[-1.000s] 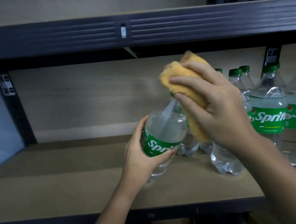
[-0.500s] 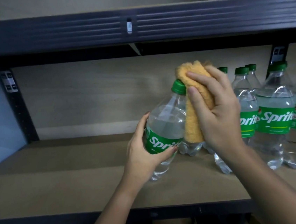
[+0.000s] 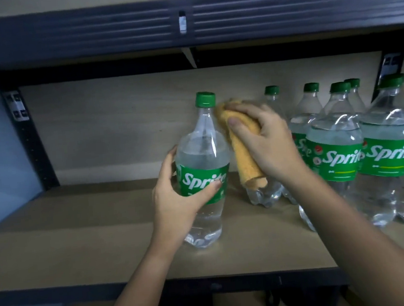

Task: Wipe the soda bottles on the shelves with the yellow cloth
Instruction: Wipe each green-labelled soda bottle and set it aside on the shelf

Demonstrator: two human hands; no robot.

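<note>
Shelf (image 3: 80, 240) bears the bottle (image 3: 202, 157); left hand (image 3: 176, 200) grips it steady while right hand (image 3: 267, 141) clutches the cloth (image 3: 245, 163) beside its neck.

"Sprite" stood in white on the green label of the bottle (image 3: 203, 167) in the left hand (image 3: 176, 200), and likewise on two bottles to the right (image 3: 339, 161) (image 3: 390, 155). Smaller label print was unreadable.

Rear bottle (image 3: 265, 193) perhaps half hidden

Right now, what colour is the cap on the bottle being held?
Green. The cap of the held bottle shows best in the head view.
</note>
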